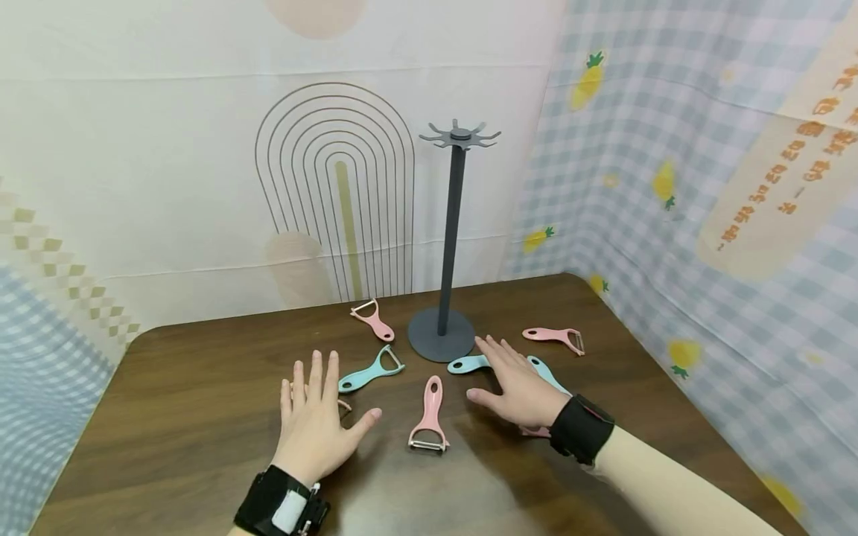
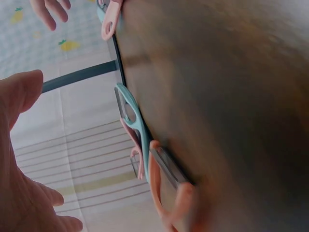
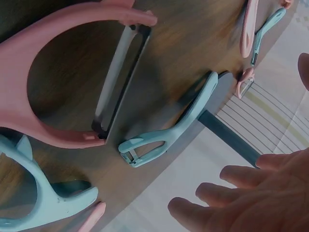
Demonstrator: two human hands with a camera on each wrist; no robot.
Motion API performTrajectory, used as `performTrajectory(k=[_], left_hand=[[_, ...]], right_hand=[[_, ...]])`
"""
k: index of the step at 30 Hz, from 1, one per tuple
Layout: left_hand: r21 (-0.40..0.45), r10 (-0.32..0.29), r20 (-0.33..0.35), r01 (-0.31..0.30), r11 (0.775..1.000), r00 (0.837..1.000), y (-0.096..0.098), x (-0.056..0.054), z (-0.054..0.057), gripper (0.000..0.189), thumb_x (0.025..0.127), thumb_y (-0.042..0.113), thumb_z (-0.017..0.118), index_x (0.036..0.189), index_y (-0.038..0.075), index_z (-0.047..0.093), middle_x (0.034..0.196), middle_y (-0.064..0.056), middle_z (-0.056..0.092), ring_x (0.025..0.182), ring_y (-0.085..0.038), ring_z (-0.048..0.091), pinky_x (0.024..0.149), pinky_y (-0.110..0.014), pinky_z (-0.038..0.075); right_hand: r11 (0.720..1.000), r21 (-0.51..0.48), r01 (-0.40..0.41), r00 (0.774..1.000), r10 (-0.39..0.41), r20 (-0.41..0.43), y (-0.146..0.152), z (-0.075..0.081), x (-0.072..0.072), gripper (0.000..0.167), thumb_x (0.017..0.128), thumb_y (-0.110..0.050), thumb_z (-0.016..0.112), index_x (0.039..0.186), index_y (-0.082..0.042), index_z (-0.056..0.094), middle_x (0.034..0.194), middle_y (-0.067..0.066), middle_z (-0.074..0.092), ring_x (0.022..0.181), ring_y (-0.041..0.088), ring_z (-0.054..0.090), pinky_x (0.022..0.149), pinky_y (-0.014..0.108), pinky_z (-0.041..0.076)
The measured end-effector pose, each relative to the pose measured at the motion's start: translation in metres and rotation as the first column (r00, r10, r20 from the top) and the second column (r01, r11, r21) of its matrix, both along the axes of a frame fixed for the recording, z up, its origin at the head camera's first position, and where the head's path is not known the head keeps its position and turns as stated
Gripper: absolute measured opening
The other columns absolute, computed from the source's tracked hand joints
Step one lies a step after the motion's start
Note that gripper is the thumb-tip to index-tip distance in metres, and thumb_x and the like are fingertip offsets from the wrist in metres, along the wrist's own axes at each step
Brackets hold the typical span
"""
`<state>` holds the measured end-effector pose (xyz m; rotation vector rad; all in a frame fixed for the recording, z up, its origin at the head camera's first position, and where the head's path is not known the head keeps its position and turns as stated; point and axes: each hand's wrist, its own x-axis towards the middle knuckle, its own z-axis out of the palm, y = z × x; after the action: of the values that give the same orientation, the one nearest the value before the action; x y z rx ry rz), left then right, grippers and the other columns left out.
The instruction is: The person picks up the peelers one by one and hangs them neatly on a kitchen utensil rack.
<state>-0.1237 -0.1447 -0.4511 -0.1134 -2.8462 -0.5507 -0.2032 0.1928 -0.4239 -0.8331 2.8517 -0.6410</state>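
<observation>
My left hand (image 1: 315, 428), its fingers straight and spread, is held over the left-middle of the table and covers most of an orange-pink peeler (image 2: 154, 179). Just beyond its fingers lies a light blue peeler (image 1: 362, 377). With fingers extended, my right hand (image 1: 519, 387) hovers on the other side, holding nothing. Around and partly behind it are a light blue peeler (image 1: 465, 364), another light blue peeler (image 1: 546, 372) and a pink peeler (image 3: 58, 137), mostly hidden by the wrist in the head view. Between the hands lies a pink peeler (image 1: 432, 406), blade toward me.
A dark grey stand (image 1: 452, 246) with a round base and a ring of hooks on top rises at the back of the wooden table (image 1: 188, 417). Pink peelers lie left (image 1: 378, 327) and right (image 1: 550, 335) of it. Patterned cloth (image 1: 201, 186) hangs behind.
</observation>
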Motion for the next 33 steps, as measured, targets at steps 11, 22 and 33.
performTrajectory(k=[11, 22, 33], left_hand=[[0.012, 0.002, -0.013, -0.002, 1.000, 1.000, -0.009, 0.004, 0.001, 0.106, 0.082, 0.072, 0.056, 0.156, 0.011, 0.009, 0.159, -0.020, 0.009, 0.143, -0.043, 0.001, 0.110, -0.059, 0.000], [0.006, -0.004, 0.048, 0.003, 1.000, 0.999, 0.001, 0.002, -0.002, 0.105, 0.082, 0.067, 0.061, 0.155, 0.007, 0.014, 0.158, -0.020, 0.013, 0.143, -0.045, 0.005, 0.110, -0.059, 0.003], [0.019, -0.023, 0.143, 0.020, 1.000, 0.989, 0.005, -0.002, -0.007, 0.105, 0.082, 0.067, 0.060, 0.154, 0.004, 0.016, 0.158, -0.019, 0.015, 0.142, -0.045, 0.010, 0.109, -0.061, 0.010]], right_hand=[[0.976, -0.199, 0.085, 0.980, -0.045, 0.195, -0.028, 0.015, -0.049, 0.090, 0.092, -0.050, 0.060, 0.155, -0.013, 0.008, 0.156, 0.016, 0.022, 0.137, 0.032, 0.034, 0.105, 0.049, 0.033], [0.918, -0.337, 0.207, 0.936, -0.086, 0.341, -0.059, 0.000, -0.114, 0.061, 0.098, -0.028, 0.058, 0.145, 0.001, 0.033, 0.137, 0.022, 0.048, 0.126, 0.032, 0.048, 0.099, 0.044, 0.040], [0.922, -0.315, 0.223, 0.964, -0.162, 0.208, -0.079, -0.003, -0.105, 0.025, 0.101, -0.023, 0.054, 0.115, -0.004, 0.059, 0.104, 0.012, 0.065, 0.096, 0.024, 0.064, 0.081, 0.039, 0.050]])
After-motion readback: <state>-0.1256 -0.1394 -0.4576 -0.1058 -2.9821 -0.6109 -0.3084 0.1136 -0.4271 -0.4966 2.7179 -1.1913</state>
